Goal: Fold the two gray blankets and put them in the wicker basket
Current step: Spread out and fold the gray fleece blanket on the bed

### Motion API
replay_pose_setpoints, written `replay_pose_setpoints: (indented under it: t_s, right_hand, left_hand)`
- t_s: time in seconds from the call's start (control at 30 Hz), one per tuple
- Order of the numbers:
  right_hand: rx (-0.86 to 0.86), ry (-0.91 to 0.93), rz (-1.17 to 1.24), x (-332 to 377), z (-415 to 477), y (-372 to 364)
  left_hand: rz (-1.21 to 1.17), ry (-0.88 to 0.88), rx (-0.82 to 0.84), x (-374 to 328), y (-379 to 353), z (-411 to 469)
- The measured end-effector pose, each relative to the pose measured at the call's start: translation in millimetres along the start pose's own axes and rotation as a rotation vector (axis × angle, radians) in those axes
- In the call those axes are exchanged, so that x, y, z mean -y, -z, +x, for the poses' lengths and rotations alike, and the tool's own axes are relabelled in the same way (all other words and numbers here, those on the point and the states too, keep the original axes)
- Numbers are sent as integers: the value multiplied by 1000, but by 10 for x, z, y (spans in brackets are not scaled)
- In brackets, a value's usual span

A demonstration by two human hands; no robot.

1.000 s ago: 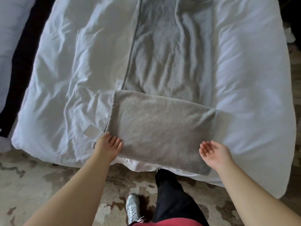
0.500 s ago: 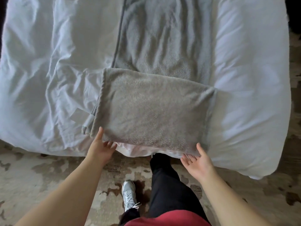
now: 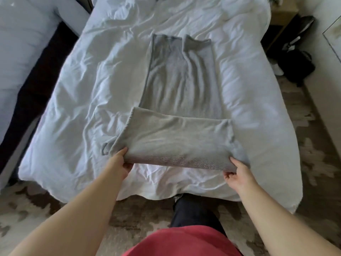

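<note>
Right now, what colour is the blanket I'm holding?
The blanket is plain light gray; head view.

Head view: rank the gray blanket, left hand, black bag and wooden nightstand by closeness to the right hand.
1. gray blanket, gripped by the right hand.
2. left hand, across the fold.
3. black bag, right of the bed.
4. wooden nightstand, beyond the bag.

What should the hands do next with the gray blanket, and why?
Probably carry the folded end forward over the flat stretch. The left hand and right hand grip the near edge of the soft gray blanket, lifted off the white duvet, and a long part lies unfolded.
</note>
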State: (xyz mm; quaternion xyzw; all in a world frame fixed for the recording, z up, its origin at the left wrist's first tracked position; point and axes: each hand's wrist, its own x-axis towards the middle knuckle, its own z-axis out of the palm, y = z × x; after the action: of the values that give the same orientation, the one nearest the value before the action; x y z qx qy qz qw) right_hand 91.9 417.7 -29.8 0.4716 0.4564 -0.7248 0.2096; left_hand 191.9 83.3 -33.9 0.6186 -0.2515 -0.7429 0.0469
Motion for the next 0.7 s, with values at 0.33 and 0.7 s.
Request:
replay_pose_setpoints:
  t_s: [0.33, 0.7]
  right_hand:
    - [100, 135, 75, -468, -892, 584]
    - [-85, -7, 130, -1235, -1050, 1160]
  left_hand:
    - [-61, -62, 0, 103, 827, -585]
    - [-77, 55, -101, 535, 1509, -647]
